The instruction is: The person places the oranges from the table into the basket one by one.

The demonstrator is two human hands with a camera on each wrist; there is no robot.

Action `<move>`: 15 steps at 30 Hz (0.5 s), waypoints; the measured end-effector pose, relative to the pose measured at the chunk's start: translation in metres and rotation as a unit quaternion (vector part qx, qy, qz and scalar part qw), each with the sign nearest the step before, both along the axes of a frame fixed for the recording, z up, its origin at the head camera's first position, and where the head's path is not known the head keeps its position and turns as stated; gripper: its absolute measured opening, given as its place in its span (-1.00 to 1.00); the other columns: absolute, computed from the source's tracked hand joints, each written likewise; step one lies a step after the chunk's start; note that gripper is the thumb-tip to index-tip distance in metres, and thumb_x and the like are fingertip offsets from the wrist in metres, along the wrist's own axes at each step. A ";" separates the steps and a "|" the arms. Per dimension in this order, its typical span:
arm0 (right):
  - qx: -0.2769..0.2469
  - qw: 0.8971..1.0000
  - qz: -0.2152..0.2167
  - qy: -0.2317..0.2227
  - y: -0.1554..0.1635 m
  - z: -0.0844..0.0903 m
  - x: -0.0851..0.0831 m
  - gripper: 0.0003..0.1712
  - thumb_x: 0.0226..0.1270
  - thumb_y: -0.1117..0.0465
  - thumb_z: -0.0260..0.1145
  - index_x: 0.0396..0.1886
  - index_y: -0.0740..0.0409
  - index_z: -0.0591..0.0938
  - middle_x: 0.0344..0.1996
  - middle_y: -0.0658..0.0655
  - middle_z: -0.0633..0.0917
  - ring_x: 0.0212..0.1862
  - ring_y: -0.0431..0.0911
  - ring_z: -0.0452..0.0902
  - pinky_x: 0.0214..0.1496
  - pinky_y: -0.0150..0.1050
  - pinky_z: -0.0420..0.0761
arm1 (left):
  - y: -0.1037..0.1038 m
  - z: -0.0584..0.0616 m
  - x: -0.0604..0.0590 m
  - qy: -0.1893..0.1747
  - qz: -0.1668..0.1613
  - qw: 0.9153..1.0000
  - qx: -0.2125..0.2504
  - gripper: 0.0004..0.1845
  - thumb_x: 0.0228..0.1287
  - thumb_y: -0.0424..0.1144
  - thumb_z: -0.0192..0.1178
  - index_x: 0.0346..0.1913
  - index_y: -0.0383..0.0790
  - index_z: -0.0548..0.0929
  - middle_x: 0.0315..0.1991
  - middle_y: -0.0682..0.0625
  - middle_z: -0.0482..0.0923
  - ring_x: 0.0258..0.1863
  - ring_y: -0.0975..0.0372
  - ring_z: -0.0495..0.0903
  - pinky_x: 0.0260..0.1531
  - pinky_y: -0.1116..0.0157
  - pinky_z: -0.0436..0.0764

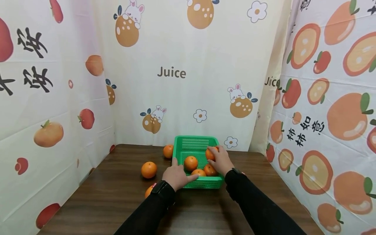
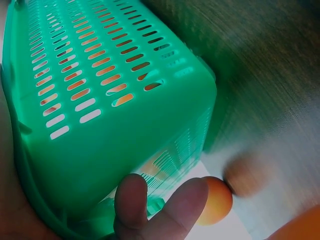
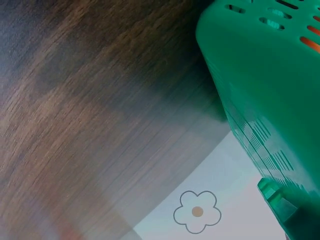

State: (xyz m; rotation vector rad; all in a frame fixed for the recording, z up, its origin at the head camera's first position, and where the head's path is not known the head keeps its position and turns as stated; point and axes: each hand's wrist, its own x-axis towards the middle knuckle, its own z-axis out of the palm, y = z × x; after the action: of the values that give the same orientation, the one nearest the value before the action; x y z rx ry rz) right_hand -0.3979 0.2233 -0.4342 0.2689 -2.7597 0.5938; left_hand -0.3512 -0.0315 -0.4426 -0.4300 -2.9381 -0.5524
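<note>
Oranges sit in and around a green basket [image 1: 196,143] at the centre of a dark wooden worktop [image 1: 102,195]. The left hand [image 1: 176,176] grips the basket's near-left corner: thumb up along the left wall, fingers [image 2: 167,210] curled over the near rim and the outer wall (the left wrist view shows two of them pressed against the slotted plastic). The right hand [image 1: 220,160] reaches into the basket from its right side, fingers closed over an orange [image 1: 210,153] at about 3 o'clock inside it. Three more oranges lie in the basket: one near the middle [image 1: 191,163], one against the near wall [image 1: 198,172], one at the near-right [image 1: 210,170], just under the right hand.

Outside the basket, a loose orange [image 1: 168,151] rests touching its far-left corner, at 10 o'clock from it. Another orange [image 1: 148,169] lies apart at 9 o'clock, and a third orange [image 1: 149,191] shows partly behind the left wrist at 7 o'clock. Both arms wear black sleeves. Printed curtains with fruit, rabbits and the word "Juice" enclose the worktop on three sides. From the right wrist, only the basket's outer wall, the worktop and a flower print can be seen.
</note>
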 end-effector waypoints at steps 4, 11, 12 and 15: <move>0.004 1.000 -0.004 -0.008 0.000 -0.001 -0.002 -0.26 0.52 0.09 0.44 0.61 -0.19 0.41 0.54 0.36 0.28 0.47 0.37 0.32 0.37 0.34 0.52 | 0.000 -0.003 -0.003 -0.003 0.004 1.000 0.002 0.06 0.22 0.65 0.12 0.24 -0.32 0.73 0.61 -0.40 0.20 -0.38 0.03 0.66 -0.25 0.07 0.72; 0.023 1.000 -0.001 -0.008 -0.002 -0.001 0.000 -0.28 0.52 0.10 0.43 0.60 -0.16 0.44 0.54 0.39 0.30 0.46 0.40 0.35 0.37 0.34 0.54 | 0.001 -0.007 -0.004 -0.001 0.007 1.000 -0.001 0.07 0.19 0.67 0.13 0.18 -0.34 0.75 0.62 -0.41 0.19 -0.43 0.02 0.65 -0.28 0.06 0.72; 0.027 1.000 0.000 -0.006 -0.002 -0.001 0.000 -0.29 0.52 0.11 0.43 0.60 -0.15 0.44 0.54 0.40 0.30 0.45 0.41 0.35 0.37 0.34 0.53 | 0.001 -0.007 -0.003 -0.001 0.007 1.000 -0.003 0.07 0.19 0.67 0.13 0.17 -0.35 0.76 0.62 -0.41 0.19 -0.43 0.02 0.66 -0.28 0.06 0.72; 0.037 0.999 0.008 0.003 -0.003 -0.001 0.000 -0.30 0.52 0.13 0.42 0.59 -0.13 0.45 0.54 0.43 0.30 0.45 0.43 0.37 0.35 0.34 0.54 | 0.001 -0.005 -0.002 0.003 0.006 1.000 -0.006 0.06 0.21 0.66 0.13 0.16 -0.35 0.76 0.62 -0.42 0.20 -0.44 0.02 0.65 -0.30 0.07 0.71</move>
State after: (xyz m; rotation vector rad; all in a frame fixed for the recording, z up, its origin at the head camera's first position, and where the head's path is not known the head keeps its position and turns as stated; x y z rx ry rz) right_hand -0.3976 0.2206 -0.4352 0.3080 -2.7791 0.4956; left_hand -0.3532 -0.0307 -0.4472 -0.4158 -2.9374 -0.5314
